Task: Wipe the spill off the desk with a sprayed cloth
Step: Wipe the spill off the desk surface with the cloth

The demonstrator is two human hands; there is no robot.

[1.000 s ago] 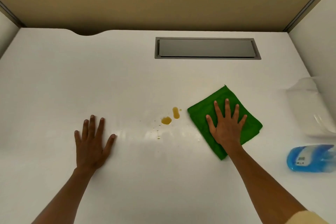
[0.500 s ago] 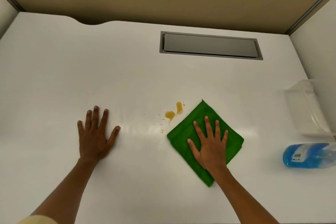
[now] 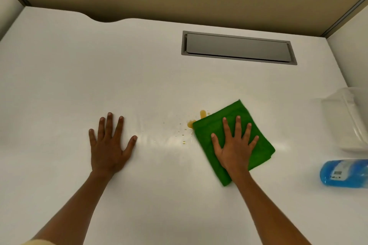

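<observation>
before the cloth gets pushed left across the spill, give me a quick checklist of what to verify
1. Right hand flat on the green cloth, fingers spread: ok.
2. Cloth edge at the spill: ok, its left corner touches the lower amber blob.
3. Spill wiped: not ok, both blobs and small droplets remain on the desk.
4. Path to the left clear: ok, only bare desk and droplets lie between the cloth and the left hand.
5. Left hand bracing, flat on the desk, away from the droplets: ok.
6. Cloth dampened with spray: cannot tell; the blue bottle lies on its side at the right.
</observation>
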